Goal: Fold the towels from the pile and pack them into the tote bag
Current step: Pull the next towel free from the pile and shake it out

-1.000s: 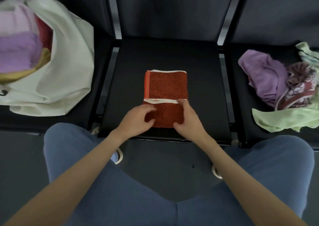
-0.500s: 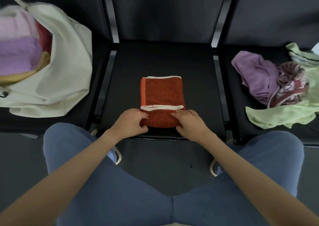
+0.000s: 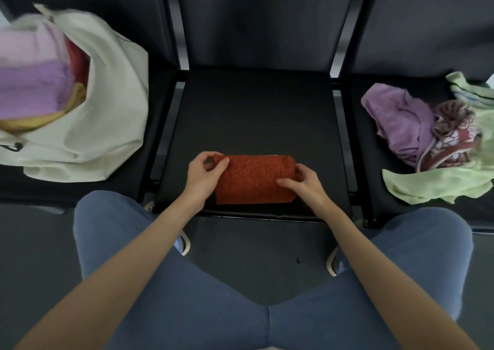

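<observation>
A rust-red towel (image 3: 254,179), folded into a compact wide block, lies at the front of the middle black seat (image 3: 256,114). My left hand (image 3: 204,174) grips its left end with curled fingers and thumb. At the right end, my right hand (image 3: 303,181) holds the towel, fingers laid over its top. The cream tote bag (image 3: 107,125) lies on the left seat with its mouth open, showing folded lilac, pink, red and mustard towels inside. On the right seat sits the pile of unfolded towels (image 3: 433,138): lilac, a dark red patterned one and pale green.
Three black seats stand in a row, joined by metal bars with gaps between them. My knees in blue trousers fill the lower view, with dark floor between them and the seat's front edge.
The towel was folded over once more: its far half with the white stripe came toward me, leaving a shorter block. Both hands moved from its near edge to its two ends.
</observation>
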A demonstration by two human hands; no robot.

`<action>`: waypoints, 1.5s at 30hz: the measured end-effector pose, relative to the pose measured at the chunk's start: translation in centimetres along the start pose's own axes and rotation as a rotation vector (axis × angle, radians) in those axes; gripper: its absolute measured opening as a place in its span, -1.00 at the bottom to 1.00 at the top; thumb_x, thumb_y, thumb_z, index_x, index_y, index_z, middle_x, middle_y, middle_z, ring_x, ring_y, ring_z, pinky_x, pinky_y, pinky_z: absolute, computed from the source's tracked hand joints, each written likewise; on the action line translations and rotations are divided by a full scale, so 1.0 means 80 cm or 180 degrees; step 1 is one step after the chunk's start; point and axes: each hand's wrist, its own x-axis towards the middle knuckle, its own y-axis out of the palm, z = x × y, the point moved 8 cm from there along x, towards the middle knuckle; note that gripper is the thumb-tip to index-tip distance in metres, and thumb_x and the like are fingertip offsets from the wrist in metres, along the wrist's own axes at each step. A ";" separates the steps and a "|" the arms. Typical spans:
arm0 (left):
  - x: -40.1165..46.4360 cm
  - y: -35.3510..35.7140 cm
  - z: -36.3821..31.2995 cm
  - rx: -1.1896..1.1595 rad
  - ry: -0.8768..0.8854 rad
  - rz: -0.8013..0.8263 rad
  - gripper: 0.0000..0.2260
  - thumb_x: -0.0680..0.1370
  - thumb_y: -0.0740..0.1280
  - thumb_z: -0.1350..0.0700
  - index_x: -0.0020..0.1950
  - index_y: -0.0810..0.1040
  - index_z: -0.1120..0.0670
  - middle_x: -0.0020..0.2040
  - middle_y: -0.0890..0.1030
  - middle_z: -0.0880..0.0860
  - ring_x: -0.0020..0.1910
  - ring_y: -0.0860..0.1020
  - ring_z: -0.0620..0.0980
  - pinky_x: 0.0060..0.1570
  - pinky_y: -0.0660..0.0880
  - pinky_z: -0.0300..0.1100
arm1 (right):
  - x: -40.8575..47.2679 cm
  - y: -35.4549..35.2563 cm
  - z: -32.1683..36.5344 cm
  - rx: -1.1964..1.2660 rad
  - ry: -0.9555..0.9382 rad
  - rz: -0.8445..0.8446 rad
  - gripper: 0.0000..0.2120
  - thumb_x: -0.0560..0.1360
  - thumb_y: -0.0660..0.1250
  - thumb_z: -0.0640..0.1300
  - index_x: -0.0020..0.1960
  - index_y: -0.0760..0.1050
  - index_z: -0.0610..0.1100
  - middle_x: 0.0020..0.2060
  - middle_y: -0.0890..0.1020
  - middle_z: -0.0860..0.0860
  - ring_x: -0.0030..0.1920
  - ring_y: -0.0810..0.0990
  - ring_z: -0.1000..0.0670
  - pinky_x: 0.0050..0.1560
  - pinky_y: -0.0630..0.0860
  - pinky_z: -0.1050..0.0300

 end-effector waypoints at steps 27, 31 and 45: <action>0.021 -0.043 0.015 0.0134 -0.0710 -0.0016 -0.67 0.45 0.44 0.13 0.15 0.45 0.13 0.09 0.58 0.06 0.03 0.57 -0.04 -0.09 0.51 -0.25 | 0.039 0.061 0.049 -0.0562 0.0205 -0.0727 -0.53 0.39 0.49 -0.10 0.19 0.40 -0.23 0.06 0.57 -0.11 -0.03 0.56 0.00 -0.08 0.50 0.14; 0.034 -0.147 -0.013 -0.0286 -0.0568 -0.0527 -0.55 0.45 0.46 0.23 0.27 0.37 0.22 0.13 0.54 0.14 0.01 0.57 -0.01 -0.24 0.49 -0.30 | 0.034 0.136 0.127 -0.0098 -0.0393 -0.0305 -0.42 0.43 0.48 -0.09 0.27 0.20 -0.15 -0.01 0.51 0.04 -0.06 0.53 0.17 -0.05 0.55 0.17; 0.139 -0.496 -0.198 0.0742 0.1695 -0.1803 -0.55 0.45 0.36 0.36 0.18 0.23 0.04 0.10 0.47 -0.02 -0.01 0.51 -0.24 0.03 0.53 -0.30 | 0.117 0.439 0.421 -0.0679 -0.2932 0.0346 -0.75 0.55 0.16 -0.39 0.00 0.57 -0.16 0.07 0.39 -0.09 0.00 0.41 0.08 0.00 0.32 0.56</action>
